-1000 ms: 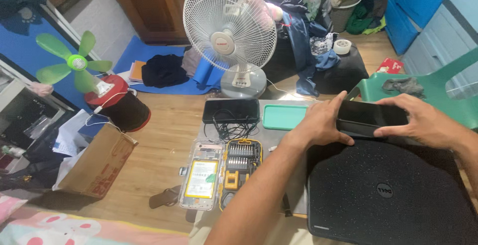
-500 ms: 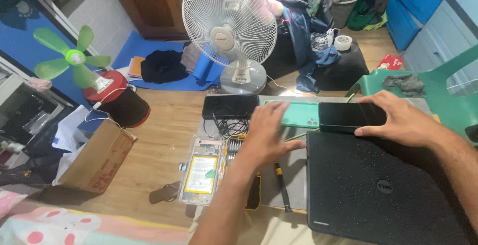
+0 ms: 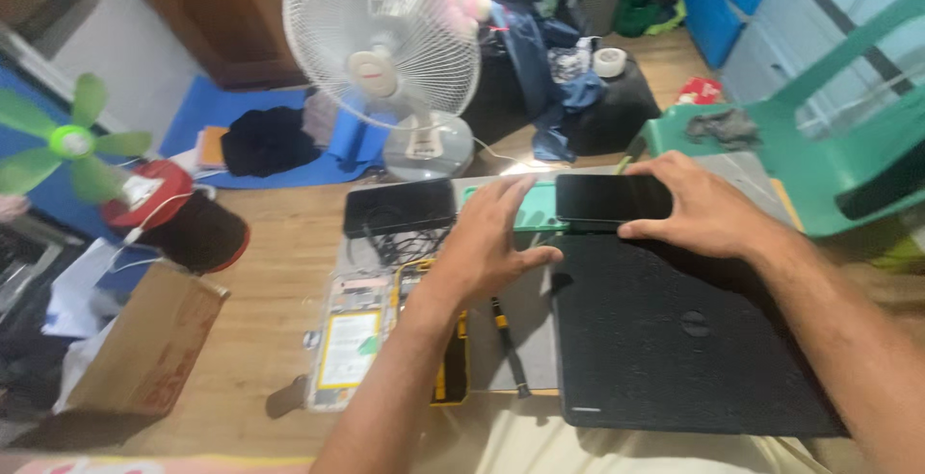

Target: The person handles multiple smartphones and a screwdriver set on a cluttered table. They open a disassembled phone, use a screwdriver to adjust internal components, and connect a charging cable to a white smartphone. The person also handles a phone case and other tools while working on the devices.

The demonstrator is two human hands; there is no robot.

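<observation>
A black smartphone (image 3: pixel 611 197) is held at the far edge of a closed black laptop (image 3: pixel 674 339), screen up and lying flat, just beside a teal mat (image 3: pixel 528 219) that shows at its left end. The phone is gripped along its right end by the right hand (image 3: pixel 708 209), with the fingers curled over the far edge and the thumb set against the near edge. The left hand (image 3: pixel 491 243) is laid palm down with its fingers spread, the fingertips resting on or just over the teal mat, close to the phone's left end; whether the phone itself is touched by it cannot be told.

A second dark flat device (image 3: pixel 399 206) is seen to the left of the mat, with a tangle of black cable (image 3: pixel 405 241) just below it. Under the left wrist a yellow and black screwdriver bit case (image 3: pixel 448 358) is placed, and beside it a clear plastic packet (image 3: pixel 352 339) with a yellow card. A thin black tool (image 3: pixel 508 344) is laid on a grey pad (image 3: pixel 525 320) between the case and the laptop.

Further off, a white table fan (image 3: pixel 385 45) is stood on the wooden floor (image 3: pixel 270 301), a cardboard box (image 3: pixel 145 349) is set at the left, and a green plastic chair (image 3: pixel 819 118) is seen at the right.
</observation>
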